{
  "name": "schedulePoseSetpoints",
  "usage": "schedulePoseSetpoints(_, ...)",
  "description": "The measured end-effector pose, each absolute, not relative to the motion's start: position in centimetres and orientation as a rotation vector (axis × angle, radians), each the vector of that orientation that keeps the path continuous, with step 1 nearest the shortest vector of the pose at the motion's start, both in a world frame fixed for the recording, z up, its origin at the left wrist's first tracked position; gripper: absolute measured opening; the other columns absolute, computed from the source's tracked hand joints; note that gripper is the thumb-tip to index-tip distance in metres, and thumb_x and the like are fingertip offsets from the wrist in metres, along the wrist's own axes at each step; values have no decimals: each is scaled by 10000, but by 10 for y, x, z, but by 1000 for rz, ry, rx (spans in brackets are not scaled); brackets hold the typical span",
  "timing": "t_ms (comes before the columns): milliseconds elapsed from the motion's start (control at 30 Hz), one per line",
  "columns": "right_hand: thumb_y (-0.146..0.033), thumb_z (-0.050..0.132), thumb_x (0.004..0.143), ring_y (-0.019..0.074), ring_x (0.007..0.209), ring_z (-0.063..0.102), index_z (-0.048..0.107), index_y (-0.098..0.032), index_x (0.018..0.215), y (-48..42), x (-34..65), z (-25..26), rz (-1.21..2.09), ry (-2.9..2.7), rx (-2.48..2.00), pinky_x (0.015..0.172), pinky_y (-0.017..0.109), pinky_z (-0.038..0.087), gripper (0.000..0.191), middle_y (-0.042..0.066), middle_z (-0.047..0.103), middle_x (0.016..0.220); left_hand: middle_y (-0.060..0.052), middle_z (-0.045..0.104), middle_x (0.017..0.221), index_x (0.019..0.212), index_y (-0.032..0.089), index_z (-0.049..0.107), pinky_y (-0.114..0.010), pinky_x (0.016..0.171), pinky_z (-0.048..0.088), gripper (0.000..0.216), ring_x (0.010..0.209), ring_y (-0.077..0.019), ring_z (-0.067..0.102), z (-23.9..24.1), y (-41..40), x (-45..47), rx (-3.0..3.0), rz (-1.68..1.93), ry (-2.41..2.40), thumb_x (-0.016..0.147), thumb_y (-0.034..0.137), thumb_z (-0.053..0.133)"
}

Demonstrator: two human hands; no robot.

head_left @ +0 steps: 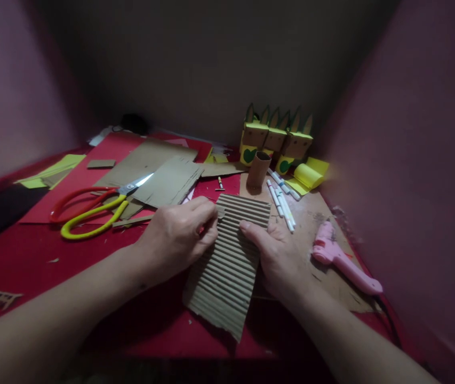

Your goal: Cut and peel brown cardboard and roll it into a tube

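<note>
A piece of corrugated cardboard (231, 256), its ridges bare and its lower edge ragged, tilts over the front of the red table. My right hand (281, 250) grips it by the right side, thumb on the ridged face and fingers behind. At the upper left edge, my left hand (181, 229) is closed in a pinch. A small pale scrap of paper (220, 213) shows at its fingertips against the ridges; whether it is still joined to the cardboard I cannot tell.
Scissors (121, 191) lie left on cardboard and red sheets. A cardboard tube (258, 170) stands behind my hands, near several markers (281, 205), yellow paper (309, 175) and box figures (277, 138). At right, a pink glue gun (341, 258) trails its cord beside the wall.
</note>
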State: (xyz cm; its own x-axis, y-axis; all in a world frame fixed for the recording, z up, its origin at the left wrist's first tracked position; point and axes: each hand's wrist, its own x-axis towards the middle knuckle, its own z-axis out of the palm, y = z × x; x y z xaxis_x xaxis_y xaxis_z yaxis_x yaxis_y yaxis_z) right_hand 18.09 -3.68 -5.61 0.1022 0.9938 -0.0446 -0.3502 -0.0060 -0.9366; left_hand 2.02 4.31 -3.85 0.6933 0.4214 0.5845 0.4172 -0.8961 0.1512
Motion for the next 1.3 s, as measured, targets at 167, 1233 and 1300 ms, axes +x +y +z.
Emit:
schedulePoseSetpoints(167,-267,606,805,120,546,501,598,-183,676,-35,180,-54,1340,-776,-994,542,257,390,154,-21,584,614,22,556,628,715,172,570,-225,536,369,163,552,-102,484,-32,43,21,2595,910,864,844,198,474)
schedulePoseSetpoints(1233,-249,597,812,100,543,494,574,-171,650,-35,181,-59,1345,-766,-1017,525,233,387,182,-24,555,609,11,561,653,784,182,541,-262,572,380,268,590,-138,507,-37,47,25,2373,815,982,889,423,488)
schedulePoseSetpoints(1300,-253,596,819,98,555,499,586,-173,673,-35,181,-60,1367,-768,-1012,540,230,393,167,-24,557,627,9,549,679,786,181,530,-259,577,374,235,601,-134,497,-40,49,26,2495,835,907,895,385,487)
